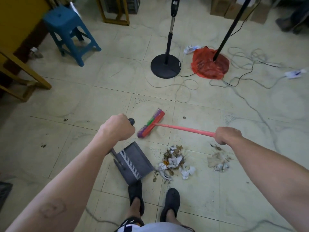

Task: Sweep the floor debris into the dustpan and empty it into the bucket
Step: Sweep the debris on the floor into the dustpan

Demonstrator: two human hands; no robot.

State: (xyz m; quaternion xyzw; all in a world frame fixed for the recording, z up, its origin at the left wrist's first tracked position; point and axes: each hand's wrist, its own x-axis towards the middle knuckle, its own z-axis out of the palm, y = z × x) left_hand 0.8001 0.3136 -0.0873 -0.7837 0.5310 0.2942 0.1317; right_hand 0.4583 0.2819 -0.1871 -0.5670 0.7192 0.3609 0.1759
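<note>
Left hand: my left hand (117,128) is fisted round the top of the dustpan (133,160) handle.
Right hand: my right hand (227,135) is clenched on the pink shaft of the broom (151,123).
Debris: the main pile (172,162) lies just beside the pan's lip, touching its near corner. A smaller pile (219,160) sits apart, to the right.
Broom head: it is beyond the pan, on the wrong side of both piles. It is blurred, so I cannot tell if it touches the floor.
Risk, scatter: the paper scraps look light, so a hard stroke would likely throw them past the lip or toward my shoe (136,195).
Risk, pan: I hold it only at the handle top, so a push against the lip could slide or tip it.
Risk, leftovers: one stroke may miss the small pile.
Risk, cables: the loose cables (184,91) beyond could catch the head on a wide swing.
Bucket: I see none, so I cannot judge the carry.
</note>
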